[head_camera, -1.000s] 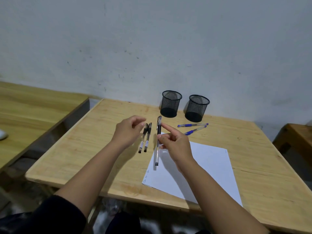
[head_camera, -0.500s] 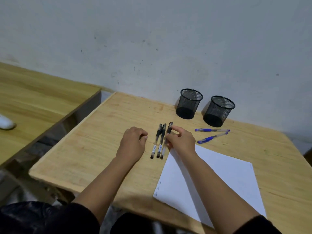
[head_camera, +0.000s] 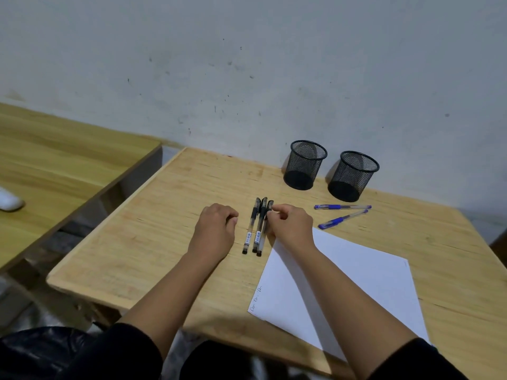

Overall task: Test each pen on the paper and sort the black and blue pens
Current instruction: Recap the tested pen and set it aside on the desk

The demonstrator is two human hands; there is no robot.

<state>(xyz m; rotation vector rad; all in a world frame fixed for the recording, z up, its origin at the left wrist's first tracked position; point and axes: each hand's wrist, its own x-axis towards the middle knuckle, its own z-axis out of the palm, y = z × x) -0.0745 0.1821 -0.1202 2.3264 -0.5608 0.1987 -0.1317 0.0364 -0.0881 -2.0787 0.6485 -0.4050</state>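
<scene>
Three black pens (head_camera: 256,226) lie side by side on the wooden table (head_camera: 153,231), caps pointing away from me. My right hand (head_camera: 290,226) rests just right of them, its fingertips pinching the rightmost black pen near the cap. My left hand (head_camera: 215,229) lies on the table left of the pens with fingers curled, holding nothing. Two blue pens (head_camera: 341,213) lie farther right, near the back. A white sheet of paper (head_camera: 348,283) lies under my right forearm, with small scribbles at its near left corner.
Two black mesh pen cups (head_camera: 304,165) (head_camera: 352,176) stand at the back by the wall. A second wooden desk (head_camera: 55,165) with a white object (head_camera: 9,200) stands to the left across a gap. The table's front edge is close to my body.
My right hand has brought the black pen down from the air and laid it next to the two black pens. My left hand has settled on the table. The view shifted left.
</scene>
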